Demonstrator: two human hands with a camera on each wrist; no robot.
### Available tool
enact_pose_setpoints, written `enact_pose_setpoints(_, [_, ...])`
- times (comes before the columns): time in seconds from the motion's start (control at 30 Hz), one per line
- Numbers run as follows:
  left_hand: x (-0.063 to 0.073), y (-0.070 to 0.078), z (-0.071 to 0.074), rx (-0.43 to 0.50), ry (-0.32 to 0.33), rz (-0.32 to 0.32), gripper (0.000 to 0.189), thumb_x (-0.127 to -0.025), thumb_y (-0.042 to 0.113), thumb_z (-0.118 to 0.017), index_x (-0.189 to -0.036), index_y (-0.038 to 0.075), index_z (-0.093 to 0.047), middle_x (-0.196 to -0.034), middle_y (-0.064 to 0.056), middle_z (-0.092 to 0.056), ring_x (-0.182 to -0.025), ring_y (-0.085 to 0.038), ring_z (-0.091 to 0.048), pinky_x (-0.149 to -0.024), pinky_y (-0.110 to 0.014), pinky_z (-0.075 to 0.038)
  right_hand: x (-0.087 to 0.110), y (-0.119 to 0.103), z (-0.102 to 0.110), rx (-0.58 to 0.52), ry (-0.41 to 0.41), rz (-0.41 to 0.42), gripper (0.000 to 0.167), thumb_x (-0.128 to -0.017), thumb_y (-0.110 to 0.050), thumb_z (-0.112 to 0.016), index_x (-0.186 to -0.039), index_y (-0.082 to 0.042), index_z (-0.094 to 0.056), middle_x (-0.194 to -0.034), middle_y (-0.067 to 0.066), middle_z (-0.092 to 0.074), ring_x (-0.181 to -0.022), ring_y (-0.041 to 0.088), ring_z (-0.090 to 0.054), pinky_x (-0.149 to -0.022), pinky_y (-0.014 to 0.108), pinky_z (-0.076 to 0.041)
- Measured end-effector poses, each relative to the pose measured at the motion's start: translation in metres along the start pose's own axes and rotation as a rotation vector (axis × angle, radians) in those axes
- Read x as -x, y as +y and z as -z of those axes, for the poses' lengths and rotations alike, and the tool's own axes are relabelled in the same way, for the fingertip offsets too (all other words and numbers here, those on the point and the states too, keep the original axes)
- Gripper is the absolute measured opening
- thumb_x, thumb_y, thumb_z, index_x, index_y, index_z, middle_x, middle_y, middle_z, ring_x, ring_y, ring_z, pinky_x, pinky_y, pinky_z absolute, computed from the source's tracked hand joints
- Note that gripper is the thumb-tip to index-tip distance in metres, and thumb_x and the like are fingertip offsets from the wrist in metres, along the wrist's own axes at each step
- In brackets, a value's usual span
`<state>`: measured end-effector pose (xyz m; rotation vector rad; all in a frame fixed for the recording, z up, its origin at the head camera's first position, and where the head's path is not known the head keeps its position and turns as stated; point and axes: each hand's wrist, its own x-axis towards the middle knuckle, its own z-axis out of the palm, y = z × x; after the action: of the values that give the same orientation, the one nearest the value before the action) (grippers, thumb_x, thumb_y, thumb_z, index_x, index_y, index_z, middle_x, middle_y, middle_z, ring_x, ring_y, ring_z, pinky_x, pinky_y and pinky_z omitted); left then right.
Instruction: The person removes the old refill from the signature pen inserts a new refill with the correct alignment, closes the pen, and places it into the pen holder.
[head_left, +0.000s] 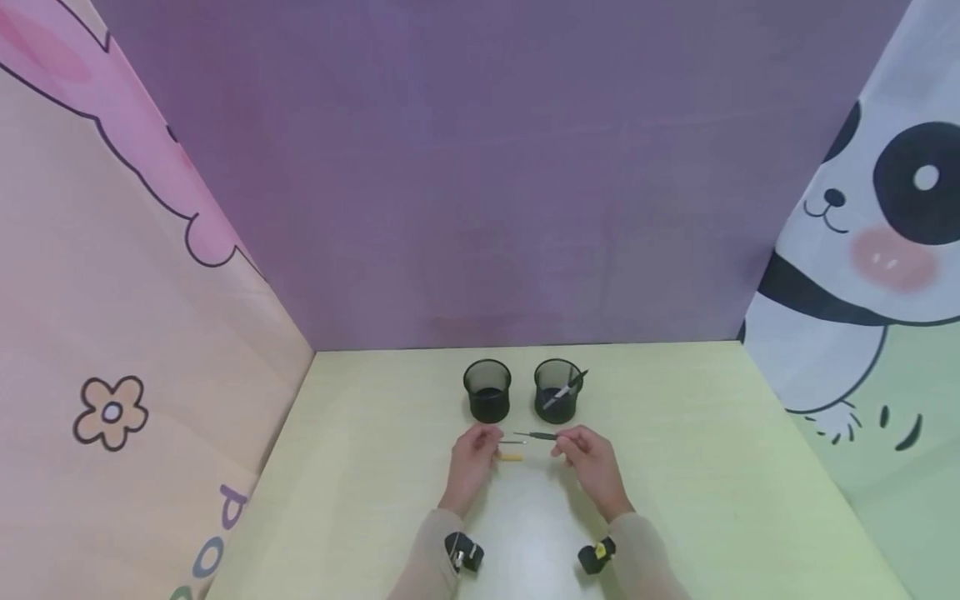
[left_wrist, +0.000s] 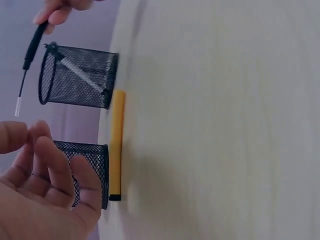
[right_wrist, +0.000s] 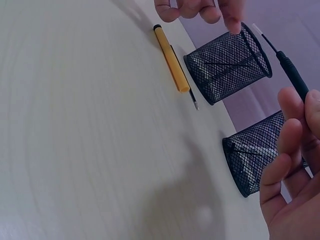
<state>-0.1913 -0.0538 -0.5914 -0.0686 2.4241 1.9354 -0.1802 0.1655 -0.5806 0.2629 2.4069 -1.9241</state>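
My right hand (head_left: 594, 462) pinches a slim black-handled piece (right_wrist: 293, 72) between thumb and fingers. A thin dark shaft runs from its handle to a clear narrow end, pointing left. Facing that end, my left hand (left_wrist: 55, 192) has thumb and index fingertips together and the other fingers loosely curled; no object shows in it. On the table between the hands lies a yellow tube (right_wrist: 171, 61) with a black end. Beside it lies a thin dark rod with a metal tip (right_wrist: 196, 104), partly hidden by the tube in the right wrist view.
Two black mesh cups stand just beyond the hands: the left cup (head_left: 489, 407) and the right cup (head_left: 556, 409). A black-and-white pen (head_left: 567, 389) leans in the right one. Behind the table rises a purple wall (head_left: 480, 208); printed panels flank both sides.
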Motion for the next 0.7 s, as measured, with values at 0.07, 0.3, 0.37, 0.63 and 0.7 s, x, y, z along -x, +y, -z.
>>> enact_pose_setpoints(0.07, [0.0008, -0.0027, 0.0003, -0.117, 0.014, -0.018, 0.010, -0.100, 0.018, -0.063, -0.104, 0.014, -0.071, -0.093, -0.005, -0.070, -0.080, -0.013, -0.060, -0.071, -0.027, -0.050, -0.0016, 0.0029, 0.0008, 0.007, 0.002, -0.002, 0.021, -0.100, -0.016, -0.063, -0.114, -0.001, -0.068, -0.090, 0.005, -0.076, -0.088, 0.028, -0.064, -0.077, 0.030, -0.052])
enact_pose_setpoints(0.3, [0.0034, -0.0060, 0.0004, -0.521, 0.000, -0.087, 0.010, -0.091, 0.015, -0.072, -0.099, 0.019, -0.074, -0.089, 0.005, -0.064, -0.085, -0.013, -0.053, -0.075, -0.030, -0.044, -0.0049, 0.0084, 0.0033, 0.025, 0.011, -0.013, 0.020, -0.101, -0.018, -0.063, -0.112, -0.003, -0.068, -0.091, 0.004, -0.076, -0.082, 0.023, -0.061, -0.075, 0.033, -0.051])
enact_pose_setpoints(0.37, [0.0033, -0.0077, 0.0005, -0.571, -0.015, -0.087, 0.013, -0.089, 0.015, -0.074, -0.101, 0.020, -0.075, -0.092, 0.004, -0.063, -0.088, -0.014, -0.051, -0.077, -0.031, -0.043, -0.0050, 0.0088, 0.0039, 0.023, 0.014, -0.016, 0.020, -0.101, -0.018, -0.063, -0.112, -0.003, -0.068, -0.091, 0.004, -0.076, -0.080, 0.023, -0.061, -0.074, 0.033, -0.051])
enact_pose_setpoints(0.63, [0.0026, -0.0073, 0.0055, -0.689, -0.031, -0.094, 0.022, -0.084, 0.013, -0.080, -0.105, 0.017, -0.077, -0.098, -0.002, -0.058, -0.090, -0.020, -0.047, -0.080, -0.039, -0.042, -0.0043, 0.0054, 0.0054, 0.026, 0.021, -0.017, 0.019, -0.101, -0.017, -0.062, -0.112, -0.003, -0.068, -0.090, 0.004, -0.076, -0.079, 0.023, -0.060, -0.071, 0.032, -0.051])
enact_pose_setpoints(0.7, [0.0024, -0.0071, 0.0067, -0.707, -0.040, -0.084, 0.021, -0.084, 0.013, -0.080, -0.105, 0.017, -0.077, -0.096, -0.002, -0.059, -0.089, -0.020, -0.047, -0.079, -0.039, -0.042, -0.0041, 0.0046, 0.0057, 0.029, 0.021, -0.017, 0.019, -0.101, -0.017, -0.062, -0.112, -0.002, -0.068, -0.090, 0.004, -0.075, -0.078, 0.022, -0.060, -0.070, 0.031, -0.051])
